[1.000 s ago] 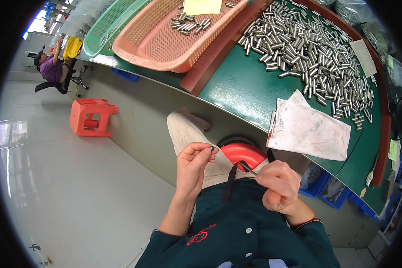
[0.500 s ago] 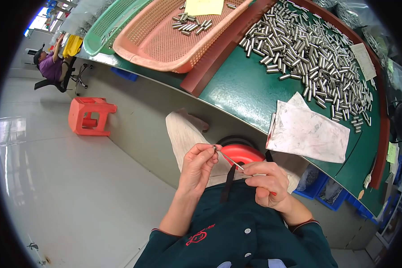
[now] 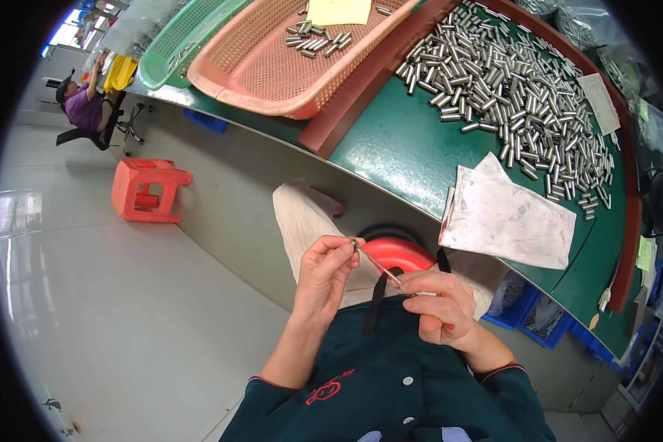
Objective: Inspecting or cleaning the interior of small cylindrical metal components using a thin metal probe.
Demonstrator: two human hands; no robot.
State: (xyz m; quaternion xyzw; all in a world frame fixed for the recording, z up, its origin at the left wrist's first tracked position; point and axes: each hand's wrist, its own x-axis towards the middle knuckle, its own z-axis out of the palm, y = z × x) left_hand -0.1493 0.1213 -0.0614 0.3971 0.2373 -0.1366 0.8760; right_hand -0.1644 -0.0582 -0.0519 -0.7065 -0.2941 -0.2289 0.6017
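Observation:
Above my lap, my left hand [image 3: 323, 276] pinches a small metal piece [image 3: 354, 244] between thumb and forefinger; the fingertips cover most of it. A thin metal rod-like tool [image 3: 381, 267] slants from that piece to my right hand [image 3: 442, 303], whose fingers are closed round it. A bit of red shows under the right palm, probably the tool's handle. The tool's tip meets the piece, but whether it is inside cannot be made out. Beyond my hands, a heap of short shiny metal cylinders [image 3: 504, 96] lies on the green tabletop [image 3: 390, 147].
A stained white cloth [image 3: 512, 221] lies at the table's near edge. Farther left stand a pink basket [image 3: 254, 99] holding several cylinders and a green basket [image 3: 155, 70]. Red-brown strips [image 3: 346, 118] border the worktop. A red stool [image 3: 144, 191] stands on the floor; another person [image 3: 85, 103] sits far left.
The fingers of my right hand have shifted slightly and the rod's angle has changed a little. My left hand stays in place with the metal piece.

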